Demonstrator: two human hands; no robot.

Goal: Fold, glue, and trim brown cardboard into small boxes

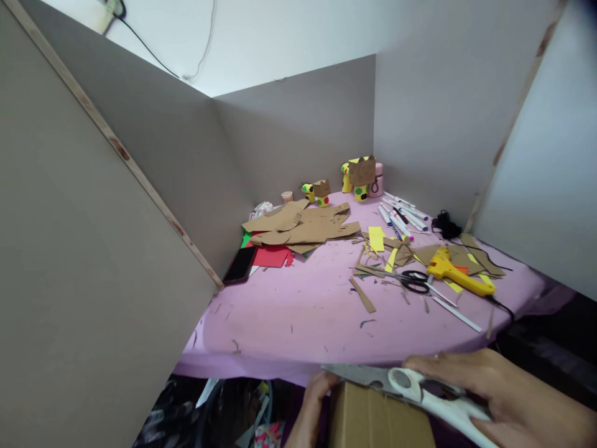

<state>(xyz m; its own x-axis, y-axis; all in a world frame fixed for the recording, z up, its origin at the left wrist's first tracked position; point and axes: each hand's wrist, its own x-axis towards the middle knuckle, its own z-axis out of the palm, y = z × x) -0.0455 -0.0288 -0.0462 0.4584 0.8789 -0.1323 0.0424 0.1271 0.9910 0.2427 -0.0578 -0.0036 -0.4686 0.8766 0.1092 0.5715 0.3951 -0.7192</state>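
Observation:
In my right hand [501,386] are scissors [410,384] with white handles and grey blades, at the lower right of the head view. The blades lie along the top edge of a brown piece of cardboard [380,418], pointing left. My left hand [313,404] grips the left side of that cardboard, its fingers near the blade tips. The bottom of the cardboard runs out of view. Both hands are just in front of the table edge.
The pink-covered table [289,311] bears cardboard sheets [317,224], a phone [240,266], a yellow glue gun [457,272] with its cord, black-handled scissors [415,281], markers [401,214] and scraps. Yellow cardboard figures [361,177] stand behind. Grey panels [298,130] enclose the table. A bin [242,410] sits below.

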